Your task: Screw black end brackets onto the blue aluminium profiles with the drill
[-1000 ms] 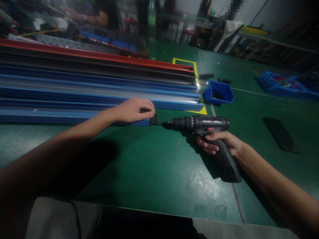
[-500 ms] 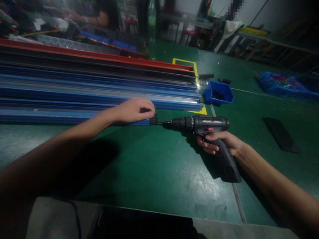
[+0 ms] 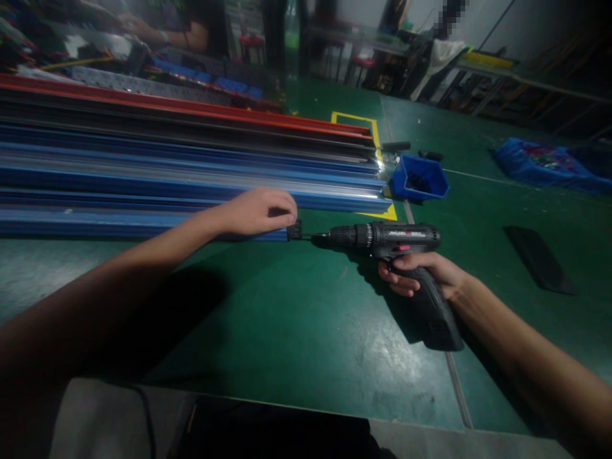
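My right hand [image 3: 421,273] is wrapped round the grip of a black cordless drill [image 3: 382,237], one finger at its trigger. The drill lies level, its thin bit pointing left and reaching a small black end piece [image 3: 295,229]. That piece sits at the right end of the nearest blue metal profile [image 3: 258,236]. My left hand [image 3: 262,211] rests over this profile's end, fingers curled down onto it beside the black piece. The fingertips partly hide where they touch.
More blue profiles [image 3: 335,199], black ones and a red profile [image 3: 287,118] lie side by side behind. A blue bin [image 3: 421,178] with dark parts stands right of their ends. A dark flat plate [image 3: 539,258] lies at right. A co-worker's arm [image 3: 186,37] shows at back left.
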Demonstrator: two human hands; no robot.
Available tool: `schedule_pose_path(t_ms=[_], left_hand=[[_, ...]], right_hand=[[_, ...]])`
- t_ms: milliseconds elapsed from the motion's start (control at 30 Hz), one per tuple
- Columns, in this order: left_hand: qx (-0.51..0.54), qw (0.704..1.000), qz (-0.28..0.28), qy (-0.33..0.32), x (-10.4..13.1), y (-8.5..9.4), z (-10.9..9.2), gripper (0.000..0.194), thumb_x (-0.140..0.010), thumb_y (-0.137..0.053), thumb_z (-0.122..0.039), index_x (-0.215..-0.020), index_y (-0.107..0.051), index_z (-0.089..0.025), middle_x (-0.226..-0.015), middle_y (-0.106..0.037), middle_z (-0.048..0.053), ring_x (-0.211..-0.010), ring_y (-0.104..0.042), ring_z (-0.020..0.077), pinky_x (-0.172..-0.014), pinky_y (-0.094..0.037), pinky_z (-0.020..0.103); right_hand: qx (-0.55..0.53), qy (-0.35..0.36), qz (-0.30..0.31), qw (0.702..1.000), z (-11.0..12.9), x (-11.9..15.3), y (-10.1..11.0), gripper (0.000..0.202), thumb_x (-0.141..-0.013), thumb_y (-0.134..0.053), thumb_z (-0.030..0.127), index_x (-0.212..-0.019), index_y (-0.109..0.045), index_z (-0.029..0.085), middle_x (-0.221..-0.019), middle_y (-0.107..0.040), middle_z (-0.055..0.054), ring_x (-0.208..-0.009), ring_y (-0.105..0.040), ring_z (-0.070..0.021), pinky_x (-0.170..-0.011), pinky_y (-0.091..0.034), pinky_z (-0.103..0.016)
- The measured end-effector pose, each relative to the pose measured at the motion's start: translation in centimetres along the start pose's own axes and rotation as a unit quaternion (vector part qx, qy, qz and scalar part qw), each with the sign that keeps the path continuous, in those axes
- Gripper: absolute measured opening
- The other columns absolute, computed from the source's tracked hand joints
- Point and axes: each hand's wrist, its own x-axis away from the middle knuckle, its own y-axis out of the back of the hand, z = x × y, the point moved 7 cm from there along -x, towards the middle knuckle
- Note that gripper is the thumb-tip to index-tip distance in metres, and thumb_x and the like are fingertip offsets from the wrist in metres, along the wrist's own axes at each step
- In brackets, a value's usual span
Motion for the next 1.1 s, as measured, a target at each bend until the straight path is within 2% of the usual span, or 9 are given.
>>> schedule_pose_path(t_ms=[333,1100], left_hand=[[0.001,1.000,-0.001,-0.005,0.01,-0.01,-0.01,0.032,-0.101,-0.055,-0.040,-0.092,-0.076,-0.018,-0.100,-0.077,0.006,-0.094,-0.070,0.0188,-0.090,-0.049,0.029],[0.000,1.000,0.000,-0.007,0.02,-0.01,-0.08,0.031,-0.101,-0.054,-0.040,-0.092,-0.075,-0.019,-0.102,-0.077,0.006,-0.095,-0.070,0.0190,-0.089,-0.050,0.029]], right_hand=[[-0.013,-0.001,-0.007,1.000,0.09,-0.02,-0.07,0.021,-0.090,-0.071,0.019,-0.100,-0.075,0.002,-0.085,-0.066,-0.008,-0.051,-0.047,-0.0036,-0.055,-0.054,-0.017],[-0.003,-0.004,-0.012,1.000,0.10,-0.02,-0.08,0.019,-0.088,-0.074,0.020,-0.098,-0.077,0.004,-0.082,-0.066,-0.007,-0.049,-0.045,-0.0036,-0.053,-0.054,-0.017]])
